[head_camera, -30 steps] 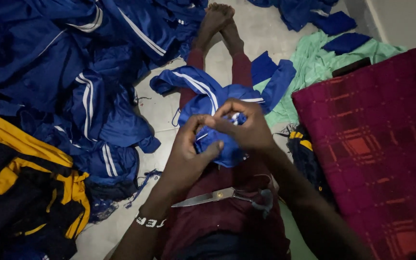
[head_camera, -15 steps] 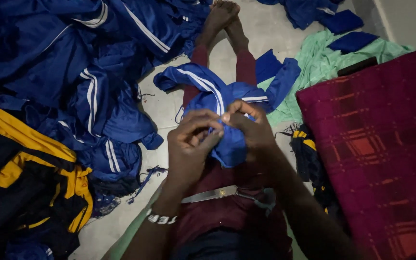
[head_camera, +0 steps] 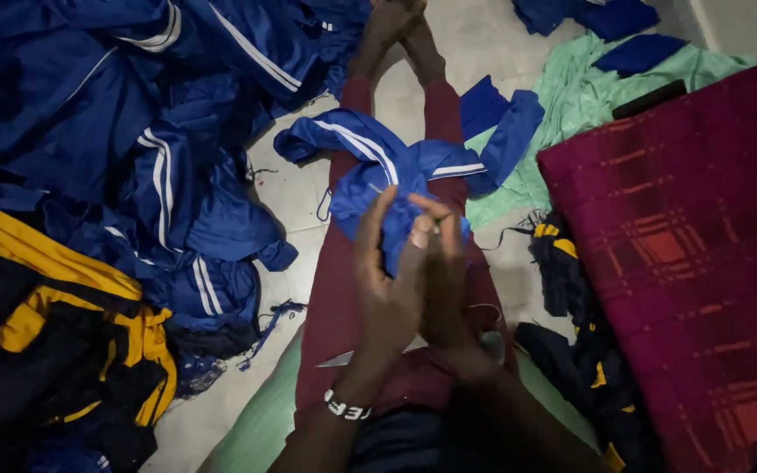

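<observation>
At the far left lies a heap of blue garments with white stripes [head_camera: 133, 149], spread over the floor, and nearer, still on the left, a pile of yellow and black garments [head_camera: 45, 350].

In the middle the person sits with legs in maroon trousers [head_camera: 343, 289] stretched away. Over the thighs lies the blue striped garment [head_camera: 370, 162], its long axis running left to right across the legs, one sleeve or leg trailing left toward the heap and the other end reaching right.

The left hand [head_camera: 383, 289] is raised with palm and fingers mostly extended, thumb up, its fingertips at the near edge of the garment's bunched middle; it seems loosely open, pressed against the other hand rather than clamped on cloth. The right hand [head_camera: 440, 271] sits just beside it, touching it, its fingertips pinched together at the cloth (whether they grip a fold or a loose thread I cannot tell).

So the garment lies directly beyond both hands, on the far side of the fingertips, and both hands are about equally near, the right perhaps slightly closer to the bunched fold.

Near the left wrist, on the lap, a pair of scissors [head_camera: 352, 356] lies with its blade pointing left, mostly hidden under the arms.

To the right are pale green cloth [head_camera: 589, 105] and, at the far right, a maroon checked blanket [head_camera: 685, 263].
</observation>
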